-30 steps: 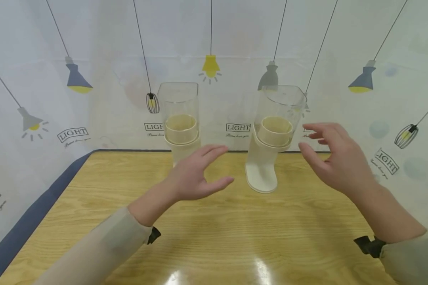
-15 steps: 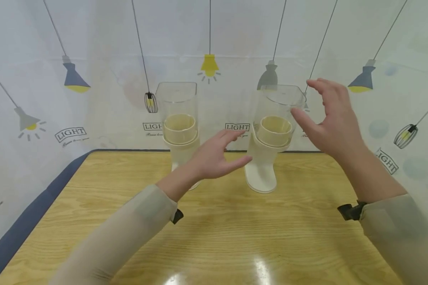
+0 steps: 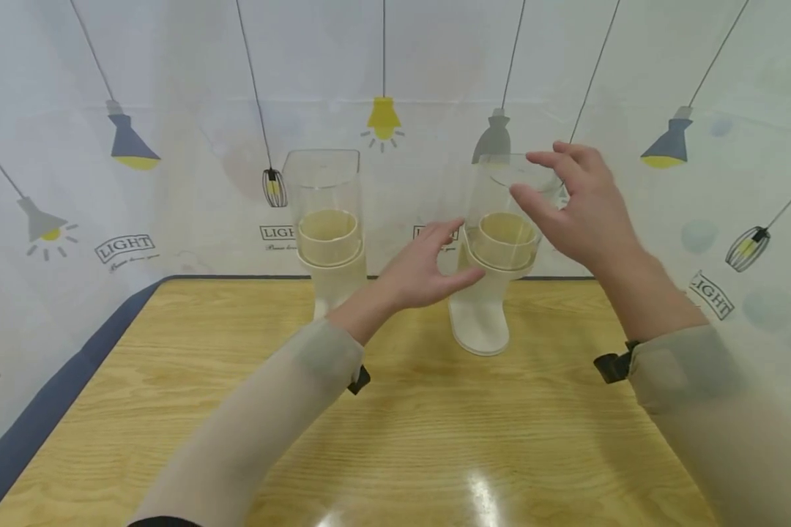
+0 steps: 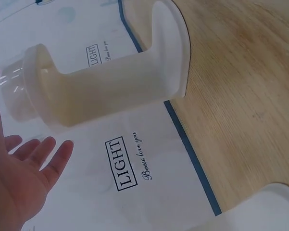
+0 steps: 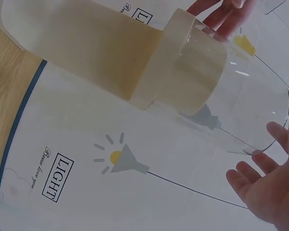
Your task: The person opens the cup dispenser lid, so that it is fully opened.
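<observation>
On the right side of the table stands a dispenser with a cream stand (image 3: 481, 322) and a clear, open-topped container (image 3: 491, 190). A cream ring-shaped piece (image 3: 509, 238) sits inside the container's lower part. My left hand (image 3: 422, 271) is at its left, by the collar (image 4: 36, 86), thumb and fingers spread. Beside the container's upper rim is my right hand (image 3: 583, 205), thumb and fingers parted around that side. The right wrist view has its fingertips (image 5: 238, 180) close to the clear rim; whether either hand touches is hard to tell.
A second dispenser (image 3: 332, 282) of the same kind stands to the left, its base partly hidden by my left arm. The wooden table (image 3: 435, 432) ends at a backdrop (image 3: 204, 168) printed with lamps.
My left hand has moved right and forward, from before the left dispenser to the right one. My right hand has risen, then moved left to the container's rim. Both dispensers stay in place.
</observation>
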`<act>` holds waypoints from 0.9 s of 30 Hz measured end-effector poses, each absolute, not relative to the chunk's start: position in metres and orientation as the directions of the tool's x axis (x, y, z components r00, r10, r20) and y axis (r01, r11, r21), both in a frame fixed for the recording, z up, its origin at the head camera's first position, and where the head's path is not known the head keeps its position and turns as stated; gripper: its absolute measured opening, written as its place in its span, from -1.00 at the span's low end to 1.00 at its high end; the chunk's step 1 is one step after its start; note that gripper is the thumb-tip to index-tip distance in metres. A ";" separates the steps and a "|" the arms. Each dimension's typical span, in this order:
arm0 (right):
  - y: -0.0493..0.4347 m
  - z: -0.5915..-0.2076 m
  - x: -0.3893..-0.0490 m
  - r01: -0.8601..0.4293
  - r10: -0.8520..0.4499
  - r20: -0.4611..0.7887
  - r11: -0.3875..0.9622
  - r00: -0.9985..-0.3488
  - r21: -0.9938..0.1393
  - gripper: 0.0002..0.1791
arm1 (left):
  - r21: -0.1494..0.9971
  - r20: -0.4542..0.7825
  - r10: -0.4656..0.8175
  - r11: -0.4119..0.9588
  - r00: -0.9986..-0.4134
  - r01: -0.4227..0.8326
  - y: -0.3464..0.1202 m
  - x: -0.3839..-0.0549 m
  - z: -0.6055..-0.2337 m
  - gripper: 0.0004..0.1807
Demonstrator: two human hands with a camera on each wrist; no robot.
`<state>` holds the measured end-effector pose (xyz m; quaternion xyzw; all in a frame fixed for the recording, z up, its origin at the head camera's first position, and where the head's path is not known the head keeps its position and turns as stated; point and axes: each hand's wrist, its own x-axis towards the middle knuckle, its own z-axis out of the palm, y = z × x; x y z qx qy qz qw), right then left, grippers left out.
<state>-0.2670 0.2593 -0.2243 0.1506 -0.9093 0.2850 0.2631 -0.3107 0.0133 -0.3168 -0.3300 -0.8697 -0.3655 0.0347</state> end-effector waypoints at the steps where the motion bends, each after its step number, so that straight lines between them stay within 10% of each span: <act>1: 0.259 -0.225 -0.268 -0.420 -0.125 0.558 0.794 -0.820 -0.439 -0.36 | 0.622 0.300 0.544 0.511 -0.784 0.593 0.016 -0.313 -0.317 0.01; 27: 0.257 -0.268 -0.281 -0.467 0.008 0.680 0.720 -0.734 -0.513 -0.40 | 0.810 0.269 0.445 0.375 -0.854 0.451 0.066 -0.343 -0.329 0.50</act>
